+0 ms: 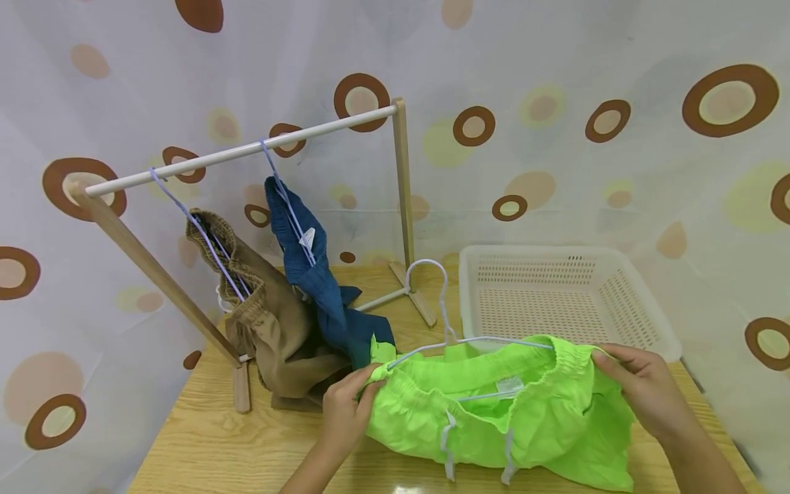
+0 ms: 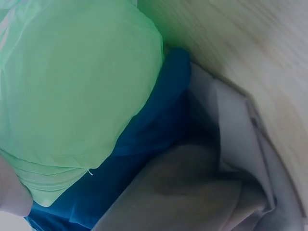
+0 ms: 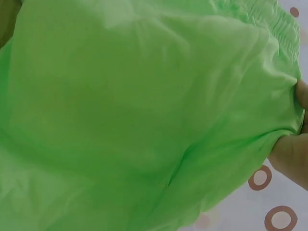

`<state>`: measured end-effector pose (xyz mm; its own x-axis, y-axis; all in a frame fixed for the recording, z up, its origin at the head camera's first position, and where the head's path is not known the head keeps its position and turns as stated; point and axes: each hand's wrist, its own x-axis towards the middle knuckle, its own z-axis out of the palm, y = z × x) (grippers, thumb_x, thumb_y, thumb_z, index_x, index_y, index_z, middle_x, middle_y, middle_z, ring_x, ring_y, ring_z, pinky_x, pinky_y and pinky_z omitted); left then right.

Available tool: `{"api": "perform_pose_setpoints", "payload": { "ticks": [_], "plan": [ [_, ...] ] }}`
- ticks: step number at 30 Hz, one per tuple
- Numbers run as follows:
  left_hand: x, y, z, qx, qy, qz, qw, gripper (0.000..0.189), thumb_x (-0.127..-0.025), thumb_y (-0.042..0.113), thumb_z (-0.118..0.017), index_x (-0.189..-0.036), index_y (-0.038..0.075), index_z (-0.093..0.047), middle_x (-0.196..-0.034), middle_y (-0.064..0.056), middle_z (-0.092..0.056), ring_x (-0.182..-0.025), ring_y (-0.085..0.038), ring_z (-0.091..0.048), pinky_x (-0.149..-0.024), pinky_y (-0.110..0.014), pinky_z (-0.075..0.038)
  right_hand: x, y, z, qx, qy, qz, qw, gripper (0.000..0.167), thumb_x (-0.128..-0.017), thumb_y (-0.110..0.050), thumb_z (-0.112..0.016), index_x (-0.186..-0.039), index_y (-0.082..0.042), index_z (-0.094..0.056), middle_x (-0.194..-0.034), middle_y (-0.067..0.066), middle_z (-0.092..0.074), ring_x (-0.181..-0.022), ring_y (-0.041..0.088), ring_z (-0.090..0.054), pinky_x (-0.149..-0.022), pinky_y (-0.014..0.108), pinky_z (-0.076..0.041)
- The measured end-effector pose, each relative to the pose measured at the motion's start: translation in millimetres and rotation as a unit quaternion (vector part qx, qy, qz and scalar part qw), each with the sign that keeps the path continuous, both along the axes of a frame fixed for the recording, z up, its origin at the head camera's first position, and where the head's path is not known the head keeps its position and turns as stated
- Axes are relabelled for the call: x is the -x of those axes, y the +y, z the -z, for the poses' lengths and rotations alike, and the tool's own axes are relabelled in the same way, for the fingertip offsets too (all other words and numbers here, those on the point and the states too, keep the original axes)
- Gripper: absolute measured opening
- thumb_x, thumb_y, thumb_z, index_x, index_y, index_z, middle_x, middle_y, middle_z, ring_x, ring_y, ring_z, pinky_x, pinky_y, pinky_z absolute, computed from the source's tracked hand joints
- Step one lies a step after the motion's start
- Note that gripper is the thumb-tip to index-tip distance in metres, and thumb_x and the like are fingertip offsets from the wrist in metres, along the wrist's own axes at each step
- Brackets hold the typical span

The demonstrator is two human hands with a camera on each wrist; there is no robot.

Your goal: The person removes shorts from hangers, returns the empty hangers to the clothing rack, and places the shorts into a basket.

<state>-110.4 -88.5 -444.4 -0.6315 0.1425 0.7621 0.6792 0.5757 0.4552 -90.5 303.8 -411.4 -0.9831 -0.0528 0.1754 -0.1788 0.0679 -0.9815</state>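
Observation:
Neon green drawstring shorts (image 1: 469, 429) are held up over the table's front by both hands. A pale lilac wire hanger (image 1: 446, 312) sits inside their elastic waistband, its hook standing up and its lower bar showing in the opening. My left hand (image 1: 348, 412) pinches the waistband's left corner beside the hanger's end. With thumb and fingers my right hand (image 1: 648, 387) grips the right side of the waistband. In the right wrist view the green cloth (image 3: 134, 120) fills most of the picture, with fingers holding its edge. The left wrist view has the green cloth (image 2: 77, 91) over darker garments.
A clothes rack with a white rail (image 1: 210, 159) stands at the left. Brown pants (image 1: 271, 329) and blue pants (image 1: 333, 302) hang from it on lilac hangers, their legs lying on the wooden table (image 1: 197, 439). Behind the shorts sits a white basket (image 1: 537, 302).

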Motion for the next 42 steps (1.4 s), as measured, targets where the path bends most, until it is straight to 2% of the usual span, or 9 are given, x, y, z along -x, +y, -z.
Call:
{"api": "perform_pose_setpoints", "payload": {
  "ticks": [1,6,15,19,24,27,30,35,42],
  "plan": [
    [-0.9,-0.8,0.6,-0.005,-0.003,0.001,1.0,0.025,-0.068,-0.005,-0.074,-0.092,0.002,-0.071,-0.086,-0.01,-0.072,-0.074,-0.018,-0.07,-0.066,-0.015,-0.054,-0.2,-2.8,-1.2,-0.031,0.008,0.026,0.9992,0.033,-0.095,0.001,-0.046,-0.101,-0.02,-0.071,-0.101,-0.025,-0.064,-0.096,-0.012,-0.054,-0.076,0.003,-0.039],
    [-3.2,-7.6,0.8,-0.041,-0.021,0.011,0.9989,0.028,-0.068,-0.011,-0.072,-0.094,-0.002,-0.071,-0.089,-0.013,-0.072,-0.078,-0.023,-0.07,-0.07,-0.012,-0.053,-0.8,-11.5,-7.6,-0.08,-0.003,0.131,0.9881,0.025,-0.095,-0.011,-0.052,-0.098,-0.028,-0.07,-0.094,-0.03,-0.063,-0.09,-0.015,-0.054,-0.073,0.001,-0.041],
    [0.4,-19.9,-4.6,-0.068,0.036,0.053,0.9956,0.031,-0.06,-0.02,-0.071,-0.089,-0.008,-0.069,-0.079,-0.017,-0.07,-0.067,-0.02,-0.067,-0.059,-0.013,-0.051,3.3,-15.3,-6.7,0.128,-0.01,0.174,0.9763,0.021,-0.092,-0.011,-0.056,-0.088,-0.023,-0.072,-0.082,-0.015,-0.068,-0.076,-0.005,-0.06,-0.065,0.007,-0.049],
    [0.3,-24.6,-6.6,-0.085,0.049,0.071,0.9926,0.026,-0.063,-0.02,-0.069,-0.087,-0.01,-0.067,-0.073,-0.019,-0.068,-0.061,-0.016,-0.063,-0.054,-0.015,-0.049,5.4,-17.1,-5.2,0.256,-0.012,0.181,0.9494,0.018,-0.09,-0.007,-0.057,-0.084,-0.013,-0.074,-0.078,-0.006,-0.069,-0.068,0.003,-0.064,-0.059,0.013,-0.053],
    [-2.1,-30.6,-10.7,-0.102,0.044,0.067,0.9915,0.011,-0.076,-0.006,-0.067,-0.086,-0.01,-0.067,-0.071,-0.018,-0.067,-0.067,-0.006,-0.063,-0.058,-0.014,-0.05,6.7,-19.3,-4.3,0.322,-0.01,0.199,0.9254,0.018,-0.088,-0.003,-0.058,-0.081,-0.007,-0.074,-0.074,-0.002,-0.069,-0.065,0.005,-0.065,-0.057,0.015,-0.054],
    [-3.2,-32.0,-12.1,-0.113,0.042,0.061,0.9909,0.012,-0.075,-0.008,-0.067,-0.086,-0.011,-0.067,-0.072,-0.021,-0.067,-0.08,0.004,-0.062,-0.064,-0.012,-0.051,6.6,-20.6,-1.3,0.315,-0.026,0.2,0.9275,0.017,-0.088,-0.004,-0.06,-0.08,-0.008,-0.074,-0.074,-0.002,-0.069,-0.063,0.005,-0.065,-0.057,0.016,-0.054],
    [-3.4,-31.8,-12.7,-0.119,0.045,0.057,0.9903,0.018,-0.07,-0.015,-0.067,-0.088,-0.013,-0.066,-0.075,-0.024,-0.067,-0.089,0.007,-0.061,-0.067,-0.012,-0.052,5.1,-21.7,5.8,0.279,-0.053,0.194,0.939,0.018,-0.089,-0.009,-0.06,-0.079,-0.014,-0.074,-0.073,-0.005,-0.069,-0.062,0.004,-0.064,-0.056,0.015,-0.053],
    [-3.1,-30.2,-13.2,-0.12,0.047,0.035,0.991,0.023,-0.067,-0.018,-0.067,-0.09,-0.013,-0.067,-0.077,-0.024,-0.068,-0.088,0.004,-0.063,-0.068,-0.013,-0.053,0.4,-26.3,25.5,0.206,-0.107,0.169,0.958,0.021,-0.092,-0.017,-0.057,-0.081,-0.026,-0.073,-0.079,-0.016,-0.067,-0.064,-0.004,-0.06,-0.056,0.01,-0.05],
    [-2.2,-21.3,-16.3,-0.122,0.046,0.031,0.991,0.032,-0.061,-0.026,-0.066,-0.09,-0.011,-0.068,-0.078,-0.023,-0.069,-0.082,-0.001,-0.065,-0.066,-0.013,-0.053,-3.0,-37.9,56.1,0.151,-0.179,0.139,0.9622,0.021,-0.093,-0.024,-0.055,-0.08,-0.032,-0.07,-0.078,-0.02,-0.063,-0.066,-0.005,-0.055,-0.056,0.009,-0.048]
  ]
}}
